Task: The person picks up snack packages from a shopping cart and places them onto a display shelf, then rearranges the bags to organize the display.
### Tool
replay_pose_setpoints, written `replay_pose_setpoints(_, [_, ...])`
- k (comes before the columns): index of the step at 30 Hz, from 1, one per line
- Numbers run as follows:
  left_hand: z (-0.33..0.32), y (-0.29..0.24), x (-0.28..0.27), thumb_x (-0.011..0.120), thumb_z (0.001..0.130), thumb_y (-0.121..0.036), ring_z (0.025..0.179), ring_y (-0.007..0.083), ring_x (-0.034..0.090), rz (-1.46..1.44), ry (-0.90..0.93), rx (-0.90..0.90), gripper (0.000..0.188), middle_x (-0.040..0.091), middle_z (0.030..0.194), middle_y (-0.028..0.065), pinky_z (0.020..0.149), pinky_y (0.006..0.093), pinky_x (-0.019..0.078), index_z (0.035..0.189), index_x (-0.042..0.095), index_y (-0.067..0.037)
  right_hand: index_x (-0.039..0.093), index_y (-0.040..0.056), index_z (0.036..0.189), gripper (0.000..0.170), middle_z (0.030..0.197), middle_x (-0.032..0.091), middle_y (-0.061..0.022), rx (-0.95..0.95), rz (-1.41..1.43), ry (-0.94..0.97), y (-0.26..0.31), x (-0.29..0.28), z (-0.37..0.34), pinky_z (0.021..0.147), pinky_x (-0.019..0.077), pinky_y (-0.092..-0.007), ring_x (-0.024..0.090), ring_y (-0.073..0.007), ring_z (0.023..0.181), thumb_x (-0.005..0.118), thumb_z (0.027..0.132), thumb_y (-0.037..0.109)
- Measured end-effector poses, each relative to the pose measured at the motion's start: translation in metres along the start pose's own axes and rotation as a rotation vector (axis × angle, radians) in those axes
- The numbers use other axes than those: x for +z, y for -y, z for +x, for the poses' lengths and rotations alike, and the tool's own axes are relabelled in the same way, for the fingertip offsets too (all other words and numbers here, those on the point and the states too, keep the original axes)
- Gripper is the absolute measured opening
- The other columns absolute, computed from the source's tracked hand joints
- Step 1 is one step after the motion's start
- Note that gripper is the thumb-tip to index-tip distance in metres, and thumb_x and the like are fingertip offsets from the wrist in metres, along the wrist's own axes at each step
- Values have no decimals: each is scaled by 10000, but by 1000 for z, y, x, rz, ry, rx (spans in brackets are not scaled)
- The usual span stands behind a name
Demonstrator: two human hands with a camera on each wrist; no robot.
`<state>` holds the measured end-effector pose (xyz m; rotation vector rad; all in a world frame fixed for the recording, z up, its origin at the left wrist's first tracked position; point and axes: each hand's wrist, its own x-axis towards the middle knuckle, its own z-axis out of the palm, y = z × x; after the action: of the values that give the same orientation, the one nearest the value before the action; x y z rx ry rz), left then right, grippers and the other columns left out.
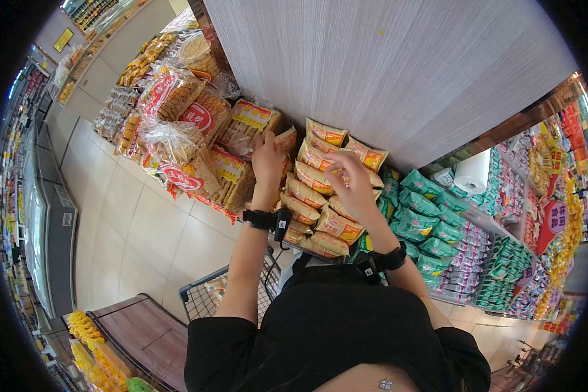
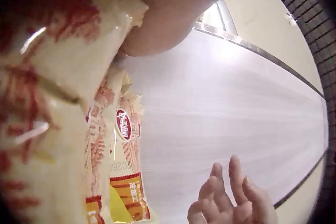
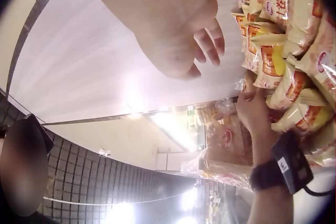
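In the head view my left hand [image 1: 268, 163] reaches in between the clear bags of biscuits with yellow labels [image 1: 249, 117] and the rows of cream-coloured snack packets [image 1: 338, 225]. Its fingertips are right at a packet [image 1: 285, 140]; I cannot tell whether they grip it. My right hand [image 1: 351, 179] hovers over the cream packets, its fingers loosely bent and nothing between them. The right wrist view shows this hand [image 3: 181, 40] away from the packets [image 3: 270, 58]. Large cream packets [image 2: 47, 92] fill the left side of the left wrist view, partly covering the left hand's fingers.
A grey panel [image 1: 372, 72] rises behind the packets. Green packets [image 1: 418, 209] and a white roll [image 1: 472, 172] lie to the right. Bags with red labels [image 1: 176, 144] are piled on the left. A wire shopping cart [image 1: 196, 294] stands close by my body, beside a wooden-topped stand [image 1: 140, 330].
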<state>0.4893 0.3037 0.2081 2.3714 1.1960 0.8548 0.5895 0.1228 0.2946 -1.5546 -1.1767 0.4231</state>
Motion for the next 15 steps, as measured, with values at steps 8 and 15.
replay_pose_setpoints(8, [1, 7, 13, 567, 741, 6, 832, 376, 571, 175, -88, 128, 316, 489, 996, 190, 650, 410, 502, 1045, 483, -25, 559, 43, 1066, 255, 1072, 521, -86, 14, 17, 7, -2, 4, -1, 716, 461, -260, 582, -137, 852, 568, 814, 5])
replay_pose_setpoints(15, [2, 12, 2, 556, 689, 29, 914, 353, 524, 154, -79, 259, 286, 504, 947, 134, 711, 413, 480, 963, 565, -55, 575, 43, 1038, 227, 1055, 530, -83, 17, 6, 0, -1, 1, -3, 708, 460, -260, 582, -140, 847, 566, 813, 8])
